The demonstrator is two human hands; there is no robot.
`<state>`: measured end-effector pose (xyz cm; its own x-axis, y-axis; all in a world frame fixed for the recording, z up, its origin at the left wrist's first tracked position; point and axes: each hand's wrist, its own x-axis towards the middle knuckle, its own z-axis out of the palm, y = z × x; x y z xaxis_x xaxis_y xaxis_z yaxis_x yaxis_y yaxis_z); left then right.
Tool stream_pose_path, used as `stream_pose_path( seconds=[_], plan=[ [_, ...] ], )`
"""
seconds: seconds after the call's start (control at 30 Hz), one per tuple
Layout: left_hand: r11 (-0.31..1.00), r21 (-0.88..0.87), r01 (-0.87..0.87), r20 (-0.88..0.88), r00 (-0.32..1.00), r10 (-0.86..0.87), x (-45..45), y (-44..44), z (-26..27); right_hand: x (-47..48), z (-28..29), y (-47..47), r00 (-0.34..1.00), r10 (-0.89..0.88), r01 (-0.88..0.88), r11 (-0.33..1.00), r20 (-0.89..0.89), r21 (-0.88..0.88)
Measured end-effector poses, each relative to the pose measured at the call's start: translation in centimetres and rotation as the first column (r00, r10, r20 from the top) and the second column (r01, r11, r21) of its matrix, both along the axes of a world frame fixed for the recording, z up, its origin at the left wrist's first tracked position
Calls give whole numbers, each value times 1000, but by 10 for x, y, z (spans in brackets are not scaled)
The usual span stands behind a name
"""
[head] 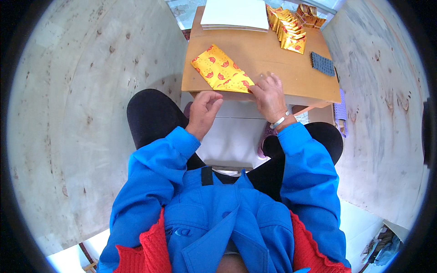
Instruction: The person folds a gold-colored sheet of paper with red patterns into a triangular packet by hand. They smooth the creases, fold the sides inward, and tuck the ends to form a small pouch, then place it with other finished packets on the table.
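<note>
A folded sheet of shiny yellow paper with red printed motifs (221, 68) lies slantwise near the front edge of the small wooden table (245, 51). One fold crosses its near end. My right hand (270, 95), with a pale bangle at the wrist, touches the paper's right corner with thumb and fingertips; whether it pinches the corner is hard to see. Just off the table's front edge, my left hand (205, 111) hovers below the paper's near left corner. Its fingers are curled, thumb close to the index finger, and no object shows in it.
Large white sheets (235, 15) are stacked at the table's back. To their right stands a row of folded yellow paper pieces (288, 30), with bundled ones (310, 16) behind. A grey knitted pad (322, 63) lies at the right edge. Wooden panels (379, 85) flank both sides.
</note>
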<state>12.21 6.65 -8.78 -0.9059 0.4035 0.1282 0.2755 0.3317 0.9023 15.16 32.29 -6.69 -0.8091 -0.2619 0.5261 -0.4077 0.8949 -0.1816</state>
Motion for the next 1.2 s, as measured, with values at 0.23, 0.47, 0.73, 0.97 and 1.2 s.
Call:
stream_pose_path(
  seconds=[0.23, 0.47, 0.73, 0.97, 1.2],
  plan=[
    [768, 490, -413, 768, 621, -156, 2, 23, 9, 10, 16, -23, 983, 162, -170, 981, -91, -89],
    [746, 615, -254, 663, 680, -315, -10, 11, 39, 2, 11, -36, 993, -9, 99, 626, 121, -774],
    [714, 700, 8, 515, 687, -513, -27, -12, 99, -19, 26, 0, 824, 511, 497, -444, 245, -746],
    [891, 430, 148, 535, 753, -383, -75, -11, 101, -22, 36, 13, 864, 487, 327, -343, 130, -881],
    [944, -15, 328, 447, 847, -287, -125, -4, 76, -28, 23, 21, 837, 359, 454, -29, 414, -891]
  ],
)
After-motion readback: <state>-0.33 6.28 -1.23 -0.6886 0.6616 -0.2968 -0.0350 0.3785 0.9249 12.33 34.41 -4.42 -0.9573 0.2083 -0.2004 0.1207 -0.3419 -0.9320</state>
